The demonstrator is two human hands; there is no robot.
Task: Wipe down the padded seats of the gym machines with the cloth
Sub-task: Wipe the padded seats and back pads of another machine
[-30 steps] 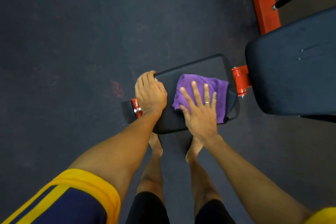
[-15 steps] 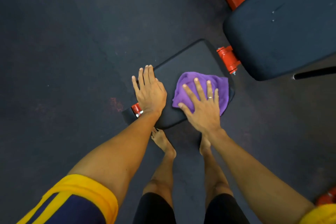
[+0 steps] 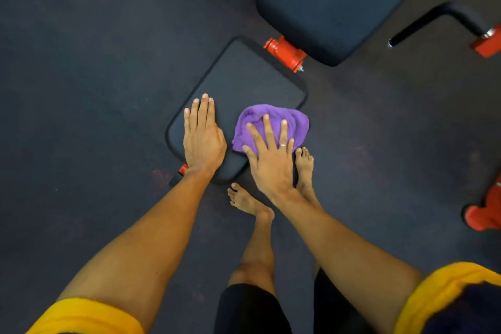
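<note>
- From my remote view, the purple cloth [image 3: 299, 123] lies bunched on the near right corner of the small black seat pad [image 3: 244, 81].
- The pad is dark against a dark floor [image 3: 95, 62], so I can't say for sure whether the cloth's right edge hangs past the pad's rim.
- The right hand [image 3: 271, 160] lies flat on the cloth, its fingers straight and spread. It presses down rather than clutching. A ring [image 3: 282, 145] shows on one finger.
- The left hand [image 3: 203, 141] rests palm-down on the bare pad just left of the cloth. Its fingers are straight and close together and grasp nothing.
- The two hands sit side by side, not touching.
- At the pad's far corner an orange bracket [image 3: 284, 53] joins it to a larger black pad [image 3: 339, 5] beyond.
- A black bar [image 3: 433, 19] sticks out to the right of that larger pad.
- Below the hands, two bare feet stand on the floor, the left foot [image 3: 248, 200] near the pad's near edge and the right foot [image 3: 305, 165] just beside the right wrist.
- Yellow sleeves [image 3: 89, 314] edge both lower corners.
</note>
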